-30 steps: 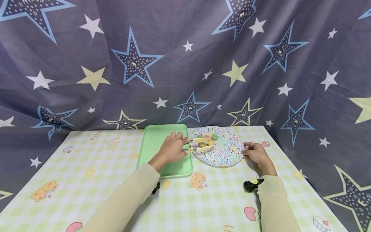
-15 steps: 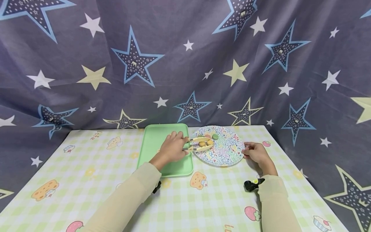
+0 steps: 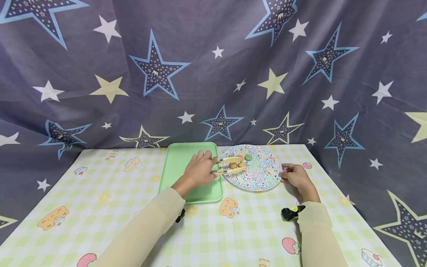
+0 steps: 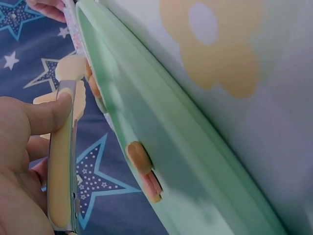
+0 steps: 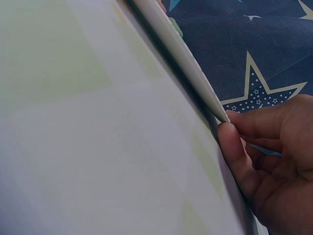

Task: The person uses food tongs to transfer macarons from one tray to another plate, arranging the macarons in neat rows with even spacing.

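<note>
My left hand (image 3: 199, 168) grips a pair of tongs (image 4: 61, 171) with cream tips, over the right side of a green tray (image 3: 173, 159). The tongs reach onto a round speckled plate (image 3: 261, 178), their arms apart on either side of two small brown-yellow round pieces (image 3: 241, 164). Whether the tips touch these pieces I cannot tell. A green round piece (image 3: 248, 157) lies just behind them, and a pinkish piece (image 3: 239, 157) is partly hidden by the upper arm. My right hand (image 3: 297, 177) pinches the plate's right rim between thumb and fingers.
In the left wrist view, small brown (image 4: 139, 157) and pink (image 4: 151, 183) pieces lie on the tray; my left hand hides them from the head view. The checked tablecloth (image 3: 133, 178) ends at a star-patterned curtain (image 3: 200, 74) behind the tray and plate.
The tips of the tongs look slightly farther apart around the brown-yellow pieces. Both hands, the plate and the tray stay nearly still; the head view has shifted a little.
</note>
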Available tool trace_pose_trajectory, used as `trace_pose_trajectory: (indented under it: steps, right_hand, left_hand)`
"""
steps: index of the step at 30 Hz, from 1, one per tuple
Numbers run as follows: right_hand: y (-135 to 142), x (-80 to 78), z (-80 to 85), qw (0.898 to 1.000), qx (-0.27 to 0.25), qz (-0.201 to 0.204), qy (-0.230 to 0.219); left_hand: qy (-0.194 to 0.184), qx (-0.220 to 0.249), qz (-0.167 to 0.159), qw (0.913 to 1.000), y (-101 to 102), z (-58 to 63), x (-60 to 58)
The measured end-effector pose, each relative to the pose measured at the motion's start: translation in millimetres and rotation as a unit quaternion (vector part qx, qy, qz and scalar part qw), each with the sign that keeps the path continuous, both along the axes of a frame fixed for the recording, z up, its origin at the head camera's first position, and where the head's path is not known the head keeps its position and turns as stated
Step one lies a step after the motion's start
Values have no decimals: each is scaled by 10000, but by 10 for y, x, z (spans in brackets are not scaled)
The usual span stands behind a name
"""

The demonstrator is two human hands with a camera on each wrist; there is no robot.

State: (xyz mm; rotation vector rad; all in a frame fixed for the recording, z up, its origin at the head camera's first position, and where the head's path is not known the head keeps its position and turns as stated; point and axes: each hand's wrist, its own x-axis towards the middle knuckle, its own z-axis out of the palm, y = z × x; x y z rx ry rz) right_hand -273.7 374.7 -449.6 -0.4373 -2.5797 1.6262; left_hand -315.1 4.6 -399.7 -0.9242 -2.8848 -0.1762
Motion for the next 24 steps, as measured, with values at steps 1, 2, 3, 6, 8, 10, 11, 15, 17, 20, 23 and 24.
trace_pose_trajectory:
  steps: [1, 2, 3, 6, 8, 10, 11, 15, 17, 20, 23, 24]
  right_hand:
    - [-3, 0, 4, 10000, -5, 4, 5]
    - [-6, 0, 8, 10000, -26, 6, 7]
    - [-7, 1, 10, 10000, -39, 7, 11]
    - [-11, 4, 12, 10000, -91, 16, 23]
    - [-14, 5, 8, 9999, -102, 27, 23]
    - [-12, 6, -1, 9999, -112, 37, 23]
    - [-9, 9, -5, 9999, -114, 39, 21]
    - [-6, 17, -12, 9999, -110, 29, -1]
    - [-5, 19, -11, 9999, -120, 29, -14]
    - [-7, 19, -8, 9999, -126, 40, -18]
    - [-11, 17, -6, 9999, -129, 55, -6]
    - [-13, 17, -5, 9999, -127, 60, -2]
  left_hand:
    - [13, 27, -7, 10000, -14, 11, 8]
    - [34, 50, -6, 10000, -30, 22, 15]
    - [62, 74, -3, 10000, -46, 34, 22]
    - [138, 102, 22, 9999, -105, 71, 38]
    - [162, 144, 54, 9997, -152, 98, 45]
    - [171, 189, 86, 9996, -203, 120, 49]
    - [167, 224, 100, 9996, -231, 130, 51]
    - [146, 411, 149, 9989, -360, 157, 48]
    - [109, 524, 174, 9984, -433, 164, 45]
    - [88, 613, 236, 9978, -543, 164, 30]
    - [90, 611, 319, 9976, -649, 156, 13]
    - [94, 609, 347, 9975, -682, 153, 7]
